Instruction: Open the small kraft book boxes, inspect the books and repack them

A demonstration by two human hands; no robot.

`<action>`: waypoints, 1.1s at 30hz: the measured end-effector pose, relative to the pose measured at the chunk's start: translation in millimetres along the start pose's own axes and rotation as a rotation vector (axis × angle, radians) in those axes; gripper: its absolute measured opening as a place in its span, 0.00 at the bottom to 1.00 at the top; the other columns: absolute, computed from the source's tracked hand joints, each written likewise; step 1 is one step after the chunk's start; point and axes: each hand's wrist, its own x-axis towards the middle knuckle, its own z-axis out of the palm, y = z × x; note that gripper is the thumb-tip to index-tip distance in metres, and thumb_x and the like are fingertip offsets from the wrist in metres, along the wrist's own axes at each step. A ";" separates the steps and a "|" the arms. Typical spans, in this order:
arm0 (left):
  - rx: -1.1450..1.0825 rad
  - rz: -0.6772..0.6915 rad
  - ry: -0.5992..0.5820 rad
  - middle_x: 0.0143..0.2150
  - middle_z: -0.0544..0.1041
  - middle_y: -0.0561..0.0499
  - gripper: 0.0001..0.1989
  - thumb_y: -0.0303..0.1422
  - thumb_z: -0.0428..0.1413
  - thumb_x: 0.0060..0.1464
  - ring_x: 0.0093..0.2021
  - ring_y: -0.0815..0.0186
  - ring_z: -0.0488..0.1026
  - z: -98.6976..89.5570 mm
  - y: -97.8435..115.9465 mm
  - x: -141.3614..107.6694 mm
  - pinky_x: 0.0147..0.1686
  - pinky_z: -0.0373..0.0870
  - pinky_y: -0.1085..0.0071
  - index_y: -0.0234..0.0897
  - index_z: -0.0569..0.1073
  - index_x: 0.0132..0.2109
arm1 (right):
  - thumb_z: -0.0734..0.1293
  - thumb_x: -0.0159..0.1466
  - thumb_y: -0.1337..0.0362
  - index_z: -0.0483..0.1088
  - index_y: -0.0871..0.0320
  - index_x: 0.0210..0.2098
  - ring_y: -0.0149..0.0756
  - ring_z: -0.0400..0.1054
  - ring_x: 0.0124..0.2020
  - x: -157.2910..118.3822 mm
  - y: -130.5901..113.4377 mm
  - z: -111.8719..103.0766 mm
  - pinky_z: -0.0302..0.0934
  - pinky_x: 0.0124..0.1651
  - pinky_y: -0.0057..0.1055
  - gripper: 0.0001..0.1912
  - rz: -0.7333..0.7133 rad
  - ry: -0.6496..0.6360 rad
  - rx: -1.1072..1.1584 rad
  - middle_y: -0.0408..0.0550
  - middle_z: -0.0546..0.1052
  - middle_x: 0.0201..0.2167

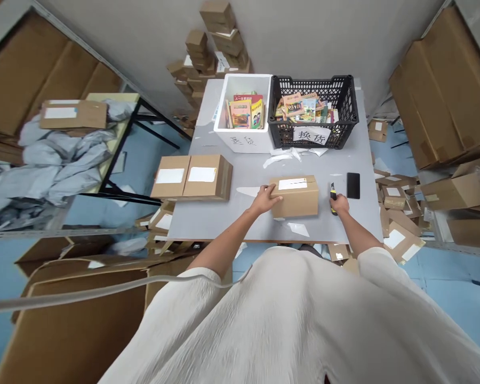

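A small cardboard box (294, 204) with a white label on top sits on the grey table in front of me. My left hand (265, 200) grips its left end, fingers over the upper edge and thumb against the near side. To the right of the box, my right hand (340, 204) is closed around a yellow and black utility knife (333, 193), low at the tabletop. The knife's tip points away from me. A black smartphone (353, 185) lies just right of that hand.
Two labelled cardboard boxes (202, 177) stand at the table's left. Behind are a white foam bin (244, 141) and a black plastic crate (278, 133), both holding books. Paper scraps (298, 229) lie on the grey table (208, 221). A pale cable (104, 293) crosses at left.
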 end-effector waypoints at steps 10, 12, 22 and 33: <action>0.032 0.003 0.024 0.76 0.63 0.38 0.46 0.58 0.65 0.60 0.76 0.41 0.68 1.4 -5.7 -9.1 0.74 0.70 0.49 0.46 0.67 0.79 | 0.73 0.67 0.50 0.80 0.55 0.46 0.53 0.78 0.54 1.9 17.3 8.0 0.73 0.57 0.46 0.16 -0.098 0.088 -0.012 0.62 0.81 0.50; 0.053 0.029 0.025 0.77 0.62 0.37 0.47 0.57 0.65 0.61 0.75 0.40 0.68 2.6 -6.4 -12.9 0.74 0.71 0.47 0.45 0.66 0.80 | 0.70 0.69 0.52 0.80 0.56 0.47 0.56 0.76 0.57 7.7 18.7 -5.6 0.72 0.61 0.50 0.16 -0.071 0.122 -0.047 0.64 0.80 0.53; 0.013 0.090 0.090 0.80 0.58 0.36 0.46 0.58 0.63 0.64 0.77 0.39 0.65 25.4 -7.7 -44.2 0.75 0.69 0.43 0.45 0.64 0.81 | 0.64 0.75 0.47 0.81 0.55 0.47 0.48 0.82 0.43 -5.8 -31.0 -28.6 0.76 0.55 0.45 0.21 -0.189 -0.217 0.289 0.54 0.87 0.42; -0.158 0.143 0.222 0.81 0.61 0.37 0.49 0.51 0.63 0.66 0.80 0.43 0.63 22.2 19.5 -25.3 0.77 0.67 0.48 0.45 0.54 0.85 | 0.68 0.71 0.52 0.78 0.52 0.66 0.48 0.82 0.56 -50.7 -87.7 -31.5 0.75 0.65 0.48 0.27 -0.453 -0.252 0.226 0.53 0.85 0.61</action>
